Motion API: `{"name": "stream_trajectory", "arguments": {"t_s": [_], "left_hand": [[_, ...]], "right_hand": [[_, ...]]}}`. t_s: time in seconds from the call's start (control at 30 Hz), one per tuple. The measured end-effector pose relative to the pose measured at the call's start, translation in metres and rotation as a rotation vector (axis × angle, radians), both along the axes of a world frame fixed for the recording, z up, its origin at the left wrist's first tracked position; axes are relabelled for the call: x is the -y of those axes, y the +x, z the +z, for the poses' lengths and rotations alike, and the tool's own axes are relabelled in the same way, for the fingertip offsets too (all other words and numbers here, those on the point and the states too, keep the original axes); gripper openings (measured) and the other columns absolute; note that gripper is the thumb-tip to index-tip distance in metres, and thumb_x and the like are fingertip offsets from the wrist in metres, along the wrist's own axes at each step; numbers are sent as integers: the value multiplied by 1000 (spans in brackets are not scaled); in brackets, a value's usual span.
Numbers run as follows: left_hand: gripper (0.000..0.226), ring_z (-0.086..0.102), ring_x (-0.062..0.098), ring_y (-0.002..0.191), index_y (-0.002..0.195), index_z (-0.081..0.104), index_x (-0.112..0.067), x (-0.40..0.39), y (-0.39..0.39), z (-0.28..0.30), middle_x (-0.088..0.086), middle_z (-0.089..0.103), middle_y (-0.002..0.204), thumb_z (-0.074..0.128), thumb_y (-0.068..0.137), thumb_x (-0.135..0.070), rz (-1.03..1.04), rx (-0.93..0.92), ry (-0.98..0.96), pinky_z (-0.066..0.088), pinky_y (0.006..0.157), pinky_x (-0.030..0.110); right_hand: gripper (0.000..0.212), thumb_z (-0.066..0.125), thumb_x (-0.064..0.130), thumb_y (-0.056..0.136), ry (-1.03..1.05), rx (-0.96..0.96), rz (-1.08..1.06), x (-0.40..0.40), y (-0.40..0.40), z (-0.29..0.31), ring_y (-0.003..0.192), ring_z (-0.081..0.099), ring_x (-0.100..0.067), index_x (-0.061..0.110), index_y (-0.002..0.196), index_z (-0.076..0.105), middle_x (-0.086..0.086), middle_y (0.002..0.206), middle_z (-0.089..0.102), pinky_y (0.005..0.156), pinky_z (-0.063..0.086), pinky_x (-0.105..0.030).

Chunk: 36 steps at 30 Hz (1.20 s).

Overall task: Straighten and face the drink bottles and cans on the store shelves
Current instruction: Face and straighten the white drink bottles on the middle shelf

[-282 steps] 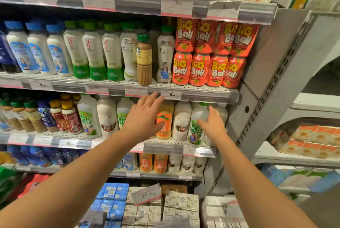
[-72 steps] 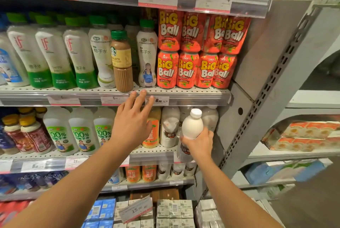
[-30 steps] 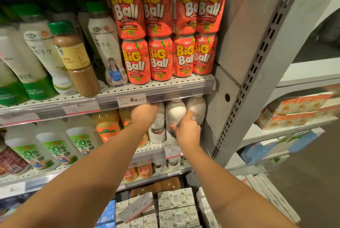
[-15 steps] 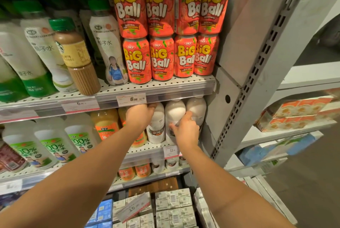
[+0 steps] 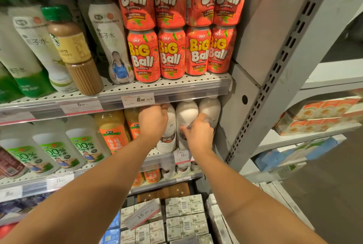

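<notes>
Facing step: our left hand [image 5: 152, 119] grips the white plastic milk bottle [image 5: 169, 131]; our right hand [image 5: 198, 135] grips its neighbouring white bottle [image 5: 186, 114]. Next, rotate labels forward.

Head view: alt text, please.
Both hands reach under a store shelf's edge: the left hand grips one white bottle, the right hand its neighbour. Red Big Ball cans stand stacked above.
</notes>
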<state>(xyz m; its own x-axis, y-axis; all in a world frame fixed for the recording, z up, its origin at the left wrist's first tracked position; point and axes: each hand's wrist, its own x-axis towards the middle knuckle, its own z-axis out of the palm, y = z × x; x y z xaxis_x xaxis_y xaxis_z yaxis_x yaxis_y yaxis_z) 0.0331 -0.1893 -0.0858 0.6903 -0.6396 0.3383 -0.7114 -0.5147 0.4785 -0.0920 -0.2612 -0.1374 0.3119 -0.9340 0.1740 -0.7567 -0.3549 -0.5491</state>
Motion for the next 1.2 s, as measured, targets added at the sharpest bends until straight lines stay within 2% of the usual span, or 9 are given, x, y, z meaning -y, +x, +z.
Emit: {"name": "stream_trajectory", "arguments": {"t_s": [0.37, 0.5, 0.6, 0.7, 0.8, 0.9, 1.03, 1.13, 1.2], "left_hand": [[36, 63, 44, 81, 75, 62, -5, 1, 4, -8, 24, 69, 80, 49, 103, -24, -18, -80, -61, 31, 69, 35], [38, 64, 42, 79, 70, 53, -14, -2, 3, -4, 21, 69, 77, 48, 105, -30, -30, -68, -55, 33, 69, 34], [43, 63, 39, 77, 67, 52, -14, -3, 1, -2, 12, 63, 67, 46, 105, -33, -24, -95, -31, 33, 68, 33], [49, 60, 35, 72, 57, 38, -23, -6, 1, 1, -8, 39, 54, 49, 103, -35, -20, -119, -13, 31, 66, 33], [48, 62, 34, 71, 60, 38, -23, -13, -2, 3, -8, 39, 55, 60, 98, -41, -38, -60, 20, 32, 62, 34], [37, 61, 33, 90, 90, 56, -12, -25, -10, 2, 8, 62, 84, 67, 93, -46, -32, -55, 3, 43, 71, 39], [60, 48, 20, 125, 139, 46, -21, -60, -27, -3, -1, 56, 134, 67, 91, -48, -109, -75, -114, 45, 101, 34], [52, 49, 8, 128, 139, 48, -29, -93, -33, -2, -13, 53, 139, 62, 93, -50, -187, -33, -109, 42, 100, 24], [45, 55, 8, 122, 133, 55, -30, -115, -30, 3, -13, 59, 133, 60, 94, -49, -213, 0, -81, 47, 96, 26]], "right_hand": [[65, 79, 49, 86, -16, -20, 4, -2, -1, 1, 89, 74, -32, 5, 120, 47, -9, 98, 73, 75, 60, -40], [65, 78, 50, 86, -18, -25, -3, -4, -1, 0, 89, 74, -31, 6, 120, 45, -9, 97, 73, 75, 58, -38], [65, 77, 51, 87, -8, -21, -2, -5, -2, 0, 90, 74, -33, 6, 120, 45, -10, 97, 74, 75, 58, -39], [64, 75, 50, 88, -6, -7, 4, -7, -4, 2, 92, 74, -33, 6, 124, 45, -10, 97, 74, 75, 58, -40], [67, 73, 51, 90, -1, -5, 9, -12, -9, 4, 92, 74, -31, 6, 131, 45, -10, 99, 74, 75, 57, -39], [69, 74, 49, 90, 0, -8, 6, -22, -19, 7, 90, 73, -32, 9, 137, 45, -10, 99, 73, 70, 56, -38], [50, 70, 50, 90, -21, 12, 92, -39, -34, 6, 93, 72, -31, 20, 125, 51, -3, 103, 74, 70, 53, -38], [48, 67, 53, 91, -28, 32, 249, -47, -34, 15, 103, 71, -25, 23, 127, 58, 0, 113, 74, 81, 55, -37], [46, 67, 55, 91, -14, 28, 389, -53, -28, 30, 102, 70, -19, 24, 125, 61, 3, 113, 74, 84, 55, -35]]}}
